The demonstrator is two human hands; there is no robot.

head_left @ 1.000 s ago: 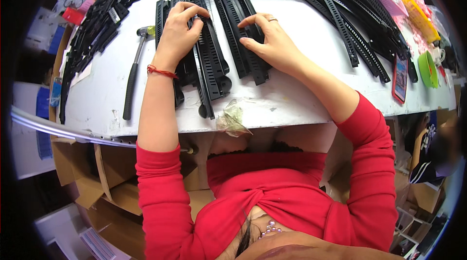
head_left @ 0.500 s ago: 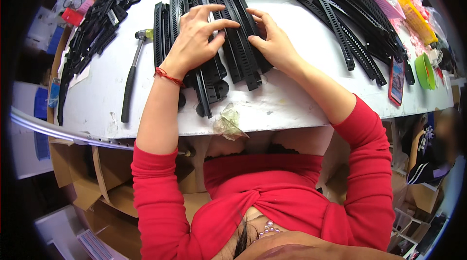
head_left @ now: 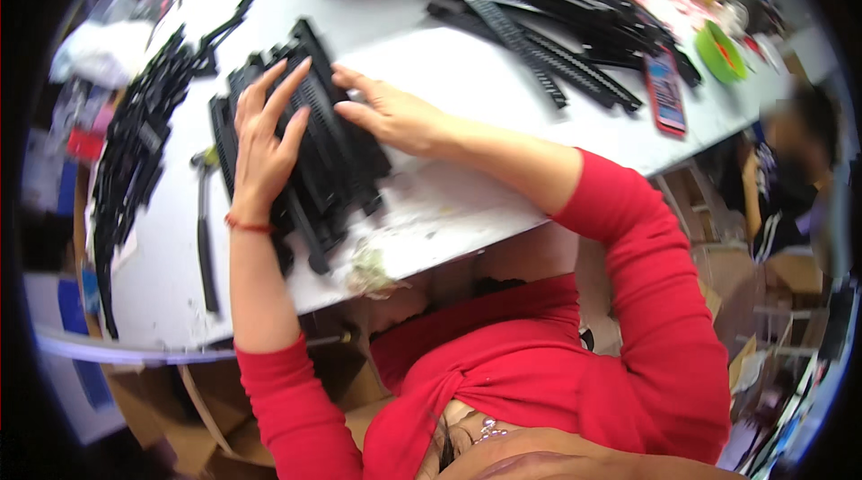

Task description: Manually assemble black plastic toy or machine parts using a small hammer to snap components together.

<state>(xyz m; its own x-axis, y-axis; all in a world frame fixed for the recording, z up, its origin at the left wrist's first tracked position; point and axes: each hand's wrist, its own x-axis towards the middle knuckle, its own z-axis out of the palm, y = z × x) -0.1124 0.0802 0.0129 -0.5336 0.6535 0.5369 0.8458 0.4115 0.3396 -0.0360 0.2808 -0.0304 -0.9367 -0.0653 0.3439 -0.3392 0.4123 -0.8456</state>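
A stack of slotted black plastic rails point(head_left: 346, 161) lies side by side on the white table point(head_left: 449, 193). My left hand point(head_left: 267, 143) rests over the top of the rails with its fingers spread. At their right side is my right hand point(head_left: 395, 116), fingers stretched out and thumb apart, its fingertips by the outermost rail. Neither hand is closed round a rail. Motion blur softens the rails, and my left hand covers part of them.
Left of the rails lies a hammer point(head_left: 206, 228), with a heap of black parts point(head_left: 135, 170) beyond it. A crumpled wrapper point(head_left: 370, 271) sits at the front edge. More black rails point(head_left: 575, 13), a red phone point(head_left: 664, 94) and a green bowl point(head_left: 719, 51) are at the right. Another person point(head_left: 777, 184) is nearby.
The view has turned, so the table's things appear shifted left and tilted. My left hand's fingers are straighter now, and both hands remain at the rail stack.
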